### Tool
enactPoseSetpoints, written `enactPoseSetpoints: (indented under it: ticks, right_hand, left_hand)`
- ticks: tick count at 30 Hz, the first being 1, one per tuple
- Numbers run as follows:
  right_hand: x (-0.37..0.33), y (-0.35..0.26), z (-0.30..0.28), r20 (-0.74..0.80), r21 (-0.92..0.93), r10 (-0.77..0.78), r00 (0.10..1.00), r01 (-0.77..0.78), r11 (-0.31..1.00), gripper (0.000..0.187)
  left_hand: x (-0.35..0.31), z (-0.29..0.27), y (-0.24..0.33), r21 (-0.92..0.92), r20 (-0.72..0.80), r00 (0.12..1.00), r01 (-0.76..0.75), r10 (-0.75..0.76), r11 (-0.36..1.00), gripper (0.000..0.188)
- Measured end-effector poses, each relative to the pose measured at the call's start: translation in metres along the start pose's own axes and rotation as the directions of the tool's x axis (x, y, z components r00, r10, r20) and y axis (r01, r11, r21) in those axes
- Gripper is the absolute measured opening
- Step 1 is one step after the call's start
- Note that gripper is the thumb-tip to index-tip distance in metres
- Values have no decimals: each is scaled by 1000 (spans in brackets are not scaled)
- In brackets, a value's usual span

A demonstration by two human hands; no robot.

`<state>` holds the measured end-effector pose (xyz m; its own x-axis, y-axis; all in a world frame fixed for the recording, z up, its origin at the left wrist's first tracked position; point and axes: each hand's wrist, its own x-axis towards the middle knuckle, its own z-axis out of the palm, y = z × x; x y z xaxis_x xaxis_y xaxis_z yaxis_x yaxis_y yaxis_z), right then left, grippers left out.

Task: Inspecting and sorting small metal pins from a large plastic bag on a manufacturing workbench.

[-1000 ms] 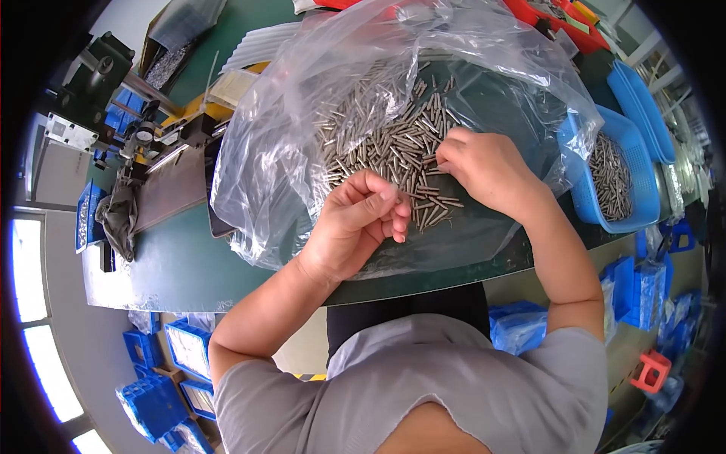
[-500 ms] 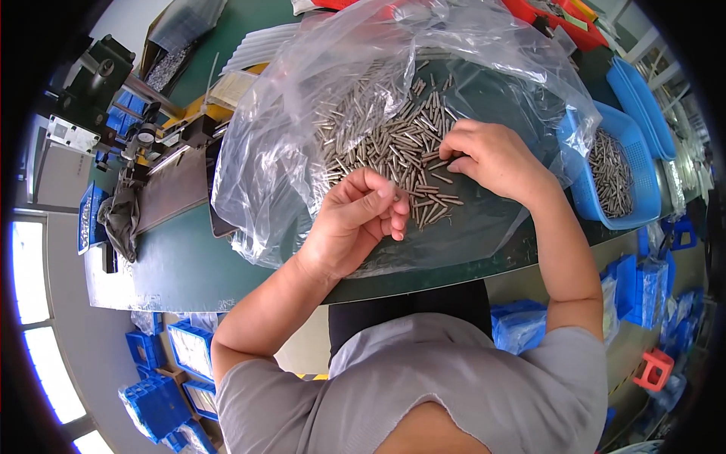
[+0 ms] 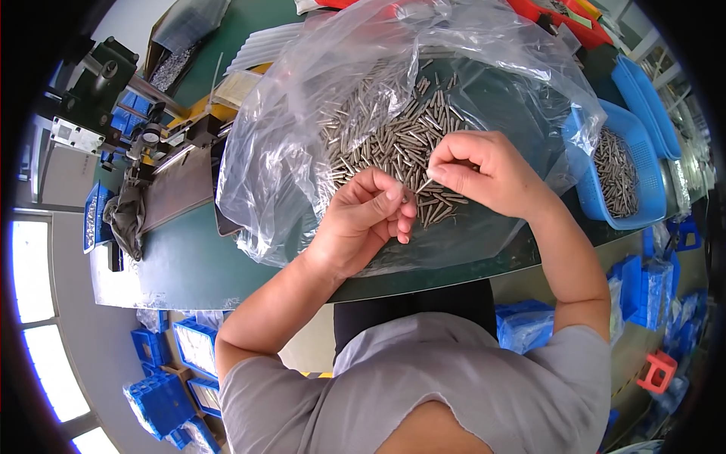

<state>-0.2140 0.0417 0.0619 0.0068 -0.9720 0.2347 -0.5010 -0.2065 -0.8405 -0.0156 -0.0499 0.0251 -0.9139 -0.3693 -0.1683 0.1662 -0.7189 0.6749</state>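
Observation:
Many small metal pins [image 3: 389, 147] lie in a loose heap on a large clear plastic bag [image 3: 265, 159], which is spread open on the green table. At the heap's near edge my left hand [image 3: 363, 216] is closed, thumb against the curled fingers. Whatever it pinches is too small or hidden to make out. Just to its right, my right hand [image 3: 488, 172] pinches a thin metal pin [image 3: 424, 186] between thumb and forefinger. The pin's free end points down toward the left fingertips; whether it touches them I cannot tell.
A blue basket [image 3: 650, 181] holding more metal pins stands at the right, beside another blue basket [image 3: 644, 106]. Red trays [image 3: 567, 23] sit at the far right. A bench machine with a dial gauge [image 3: 150, 136] occupies the left, with a dark cloth [image 3: 125, 219] near it.
My right hand has come from the heap's right side toward my left hand, now with a pin showing in its fingers. The left hand has hardly moved.

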Motion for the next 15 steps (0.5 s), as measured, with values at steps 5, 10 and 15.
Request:
enactPoseSetpoints:
  ticks: [5, 10, 15]
  right_hand:
    - [-3, -3, 11, -59, 49, -38, 998, 41, 998, 7]
    - [-3, -8, 12, -74, 23, -34, 997, 35, 999, 6]
    - [-4, -3, 22, 4, 54, -49, 999, 49, 997, 11]
  left_hand:
    - [2, 1, -1, 14, -4, 1000, 23, -23, 1000, 9]
    - [1, 2, 0, 6, -15, 1000, 21, -21, 1000, 9]
    - [2, -2, -2, 18, 18, 1000, 15, -15, 1000, 8]
